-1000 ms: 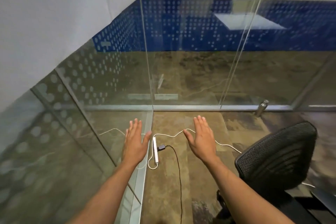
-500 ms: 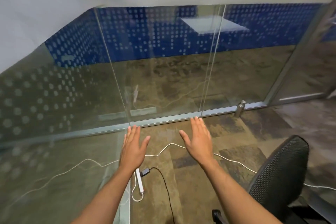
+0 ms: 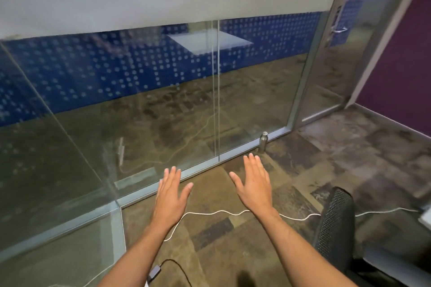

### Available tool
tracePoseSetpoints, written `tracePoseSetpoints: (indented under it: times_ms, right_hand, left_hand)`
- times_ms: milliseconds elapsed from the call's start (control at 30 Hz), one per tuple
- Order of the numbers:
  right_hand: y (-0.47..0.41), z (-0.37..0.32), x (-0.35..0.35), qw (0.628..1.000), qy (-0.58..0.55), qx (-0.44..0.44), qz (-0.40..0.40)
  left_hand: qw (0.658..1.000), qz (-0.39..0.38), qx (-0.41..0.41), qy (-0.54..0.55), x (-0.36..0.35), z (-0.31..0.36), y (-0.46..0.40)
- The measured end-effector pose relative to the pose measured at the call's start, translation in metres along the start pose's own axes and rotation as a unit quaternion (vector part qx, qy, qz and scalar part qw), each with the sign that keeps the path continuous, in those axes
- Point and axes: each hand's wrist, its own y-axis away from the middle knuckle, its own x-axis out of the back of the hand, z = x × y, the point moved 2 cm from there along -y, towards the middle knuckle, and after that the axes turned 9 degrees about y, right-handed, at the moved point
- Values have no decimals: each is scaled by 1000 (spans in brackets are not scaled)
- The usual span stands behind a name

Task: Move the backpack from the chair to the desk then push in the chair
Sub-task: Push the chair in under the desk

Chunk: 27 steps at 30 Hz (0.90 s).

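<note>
view swung right; chair (image 3: 334, 223) at right edge, hands (image 3: 171, 196) empty.

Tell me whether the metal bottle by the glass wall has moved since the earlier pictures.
No. The bottle stands upright against the wall's floor rail, right of the glass seam, as before. Only the camera has turned right.

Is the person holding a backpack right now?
No, the left hand and right hand are both open, flat and empty above the carpet.
</note>
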Motion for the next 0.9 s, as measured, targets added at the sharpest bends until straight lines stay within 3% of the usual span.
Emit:
tracePoseSetpoints:
  times_ms: [233,467,733,900]
  right_hand:
    - [-2,65,32,993,27,-97,64]
    - [16,125,60,967,73,-223,103]
    - [50,165,88,910,103,-372,150]
    - [85,168,99,866,111,-454,178]
  left_hand:
    - [991,-86,-101,16,-64,50,-56]
    - [960,-191,-201,40,-139,99,-92]
    - [894,-320,-306,65,-208,149,-119]
    - [835,-393,-376,83,-235,181,-116]
